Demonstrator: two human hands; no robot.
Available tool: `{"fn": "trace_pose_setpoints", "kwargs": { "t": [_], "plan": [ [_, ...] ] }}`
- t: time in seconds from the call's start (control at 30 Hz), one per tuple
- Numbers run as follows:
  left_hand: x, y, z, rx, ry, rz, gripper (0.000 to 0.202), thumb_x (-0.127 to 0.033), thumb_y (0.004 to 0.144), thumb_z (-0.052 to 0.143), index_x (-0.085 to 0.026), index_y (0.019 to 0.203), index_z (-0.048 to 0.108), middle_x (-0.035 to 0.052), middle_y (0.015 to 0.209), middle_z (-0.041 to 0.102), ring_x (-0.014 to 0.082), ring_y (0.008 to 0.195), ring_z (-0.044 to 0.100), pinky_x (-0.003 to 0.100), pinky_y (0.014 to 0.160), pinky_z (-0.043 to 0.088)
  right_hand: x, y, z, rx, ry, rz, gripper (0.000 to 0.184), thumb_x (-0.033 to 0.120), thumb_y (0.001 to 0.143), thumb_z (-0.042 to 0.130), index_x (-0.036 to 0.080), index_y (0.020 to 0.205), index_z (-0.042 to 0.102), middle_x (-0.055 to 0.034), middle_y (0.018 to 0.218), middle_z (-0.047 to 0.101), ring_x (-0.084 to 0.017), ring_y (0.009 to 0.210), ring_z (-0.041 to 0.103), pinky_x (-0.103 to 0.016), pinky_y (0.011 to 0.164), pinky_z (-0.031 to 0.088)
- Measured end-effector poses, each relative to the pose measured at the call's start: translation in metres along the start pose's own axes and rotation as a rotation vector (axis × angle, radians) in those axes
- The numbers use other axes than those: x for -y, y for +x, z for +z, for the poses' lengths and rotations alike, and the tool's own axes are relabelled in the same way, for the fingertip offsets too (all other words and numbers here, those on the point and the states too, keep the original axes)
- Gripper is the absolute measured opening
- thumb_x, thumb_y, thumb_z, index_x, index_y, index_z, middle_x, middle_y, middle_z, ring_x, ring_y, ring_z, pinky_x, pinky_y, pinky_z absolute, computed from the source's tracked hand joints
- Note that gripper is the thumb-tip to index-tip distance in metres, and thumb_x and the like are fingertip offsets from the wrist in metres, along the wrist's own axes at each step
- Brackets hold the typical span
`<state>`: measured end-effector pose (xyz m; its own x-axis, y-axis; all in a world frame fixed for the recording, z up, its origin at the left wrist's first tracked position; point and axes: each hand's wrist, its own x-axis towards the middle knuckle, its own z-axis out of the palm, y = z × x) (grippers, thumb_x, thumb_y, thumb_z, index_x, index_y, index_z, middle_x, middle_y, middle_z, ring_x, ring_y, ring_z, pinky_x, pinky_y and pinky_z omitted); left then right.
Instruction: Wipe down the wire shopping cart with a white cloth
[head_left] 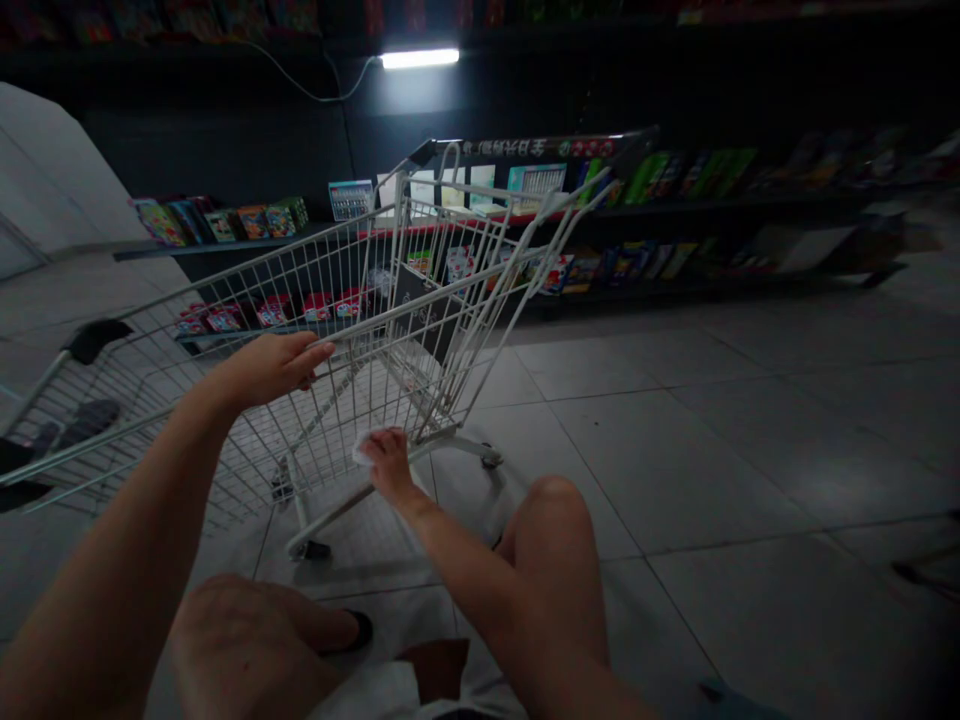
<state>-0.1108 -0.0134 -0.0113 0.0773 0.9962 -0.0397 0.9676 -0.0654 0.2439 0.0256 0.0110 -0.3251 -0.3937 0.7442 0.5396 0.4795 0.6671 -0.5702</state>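
The left hand (274, 368) is up on the top bar of the shopping cart (337, 270). Its fingers curl over the bar and hold it tight. The right hand (388, 462) is lower down. It is closed around a small white cloth (362, 447). The cloth is pushed against the low part of the cart, where the basket meets the bottom frame.

The cart is just in front of the person, a little to the left. It is made of thin gray wire and it leans over to one side. Its black handle (94, 338) is far out on the left. One little wheel (491, 460) sits on the floor near the right hand. Another wheel (315, 550) is closer to the person.

The person is low down, with a bare knee (555, 500) bent up beside the right arm.

The floor (712, 430) has big gray tiles. Behind the cart there are dark shelves (675, 210) with many colorful boxes and packs. A long white lamp (420, 58) glows on the wall above them. The rest of the room is quite dark.
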Motion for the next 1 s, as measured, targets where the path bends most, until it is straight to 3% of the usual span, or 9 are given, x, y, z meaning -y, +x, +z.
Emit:
{"fn": "trace_pose_setpoints", "kwargs": {
  "t": [0.1, 0.17, 0.4, 0.47, 0.57, 0.73, 0.8, 0.9, 1.0],
  "plan": [
    [0.003, -0.003, -0.001, 0.004, 0.011, 0.013, 0.051, -0.065, 0.088, 0.028, -0.022, 0.083, 0.055, 0.006, 0.077, 0.071, 0.0203, 0.074, 0.068, 0.032, 0.075, 0.051, -0.016, -0.025, -0.008, 0.04, -0.008, -0.181, 0.034, 0.003, 0.076, 0.053, 0.025, 0.09, 0.074, -0.0058, 0.1, 0.063, -0.022, 0.102, 0.051, -0.038, 0.095, 0.05],
    [0.006, -0.004, -0.001, 0.0, 0.03, 0.021, 0.053, -0.066, 0.089, 0.027, -0.022, 0.085, 0.057, 0.0061, 0.078, 0.072, 0.0213, 0.075, 0.068, 0.033, 0.075, 0.051, -0.03, -0.01, -0.042, -0.086, -0.017, -0.237, 0.032, 0.005, 0.076, 0.052, 0.024, 0.09, 0.073, -0.0054, 0.098, 0.06, -0.021, 0.101, 0.053, -0.039, 0.096, 0.05],
    [0.006, -0.012, -0.006, -0.009, 0.085, 0.008, 0.054, -0.062, 0.094, 0.028, -0.02, 0.09, 0.062, 0.0059, 0.08, 0.071, 0.0216, 0.077, 0.066, 0.033, 0.074, 0.045, -0.058, 0.161, -0.273, -0.896, -0.236, -0.008, 0.038, 0.012, 0.083, 0.04, 0.018, 0.112, 0.064, -0.0122, 0.12, 0.047, -0.031, 0.126, 0.044, -0.059, 0.108, 0.037],
    [0.007, -0.014, -0.007, 0.003, 0.103, -0.002, 0.054, -0.061, 0.094, 0.028, -0.02, 0.092, 0.062, 0.0059, 0.081, 0.072, 0.0217, 0.079, 0.065, 0.032, 0.075, 0.044, -0.059, 0.195, -0.317, -0.999, -0.284, -0.024, 0.04, 0.011, 0.085, 0.037, 0.018, 0.117, 0.061, -0.0125, 0.124, 0.047, -0.03, 0.129, 0.042, -0.059, 0.108, 0.036],
    [0.009, -0.015, -0.006, 0.028, 0.146, -0.009, 0.057, -0.063, 0.093, 0.025, -0.021, 0.094, 0.063, 0.0057, 0.084, 0.073, 0.0224, 0.082, 0.066, 0.031, 0.075, 0.044, -0.054, 0.202, -0.316, -1.037, -0.309, -0.127, 0.034, 0.011, 0.088, 0.039, 0.019, 0.111, 0.062, -0.0119, 0.122, 0.049, -0.026, 0.123, 0.044, -0.052, 0.106, 0.039],
    [0.014, -0.016, -0.006, 0.014, 0.164, -0.033, 0.059, -0.064, 0.091, 0.024, -0.022, 0.098, 0.065, 0.0058, 0.087, 0.074, 0.0242, 0.087, 0.068, 0.03, 0.077, 0.044, -0.038, 0.131, -0.22, -0.996, -0.278, -0.288, 0.022, 0.016, 0.089, 0.048, 0.022, 0.095, 0.068, -0.0095, 0.113, 0.054, -0.023, 0.109, 0.049, -0.042, 0.096, 0.045],
    [0.018, -0.017, -0.006, 0.009, 0.156, -0.027, 0.059, -0.064, 0.09, 0.025, -0.022, 0.095, 0.066, 0.0054, 0.083, 0.074, 0.0241, 0.085, 0.068, 0.03, 0.076, 0.044, -0.038, 0.107, -0.203, -0.878, -0.287, -0.35, 0.024, 0.013, 0.087, 0.049, 0.023, 0.094, 0.07, -0.0083, 0.112, 0.055, -0.022, 0.109, 0.049, -0.039, 0.095, 0.046],
    [0.025, -0.02, -0.008, 0.01, 0.118, -0.008, 0.058, -0.065, 0.09, 0.026, -0.023, 0.091, 0.066, 0.0038, 0.078, 0.074, 0.0222, 0.079, 0.067, 0.029, 0.075, 0.044, -0.05, 0.107, -0.236, -0.739, -0.372, -0.442, 0.027, 0.009, 0.083, 0.049, 0.024, 0.092, 0.07, -0.0062, 0.112, 0.057, -0.019, 0.108, 0.05, -0.036, 0.096, 0.045],
    [0.034, -0.025, -0.011, 0.02, 0.08, 0.0, 0.061, -0.07, 0.09, 0.026, -0.025, 0.087, 0.066, 0.0016, 0.074, 0.074, 0.0209, 0.074, 0.067, 0.03, 0.074, 0.045, -0.069, 0.144, -0.319, -0.889, -0.463, -0.357, 0.027, 0.011, 0.084, 0.045, 0.02, 0.095, 0.067, -0.0082, 0.112, 0.056, -0.019, 0.11, 0.048, -0.04, 0.097, 0.042]
  ]
}}
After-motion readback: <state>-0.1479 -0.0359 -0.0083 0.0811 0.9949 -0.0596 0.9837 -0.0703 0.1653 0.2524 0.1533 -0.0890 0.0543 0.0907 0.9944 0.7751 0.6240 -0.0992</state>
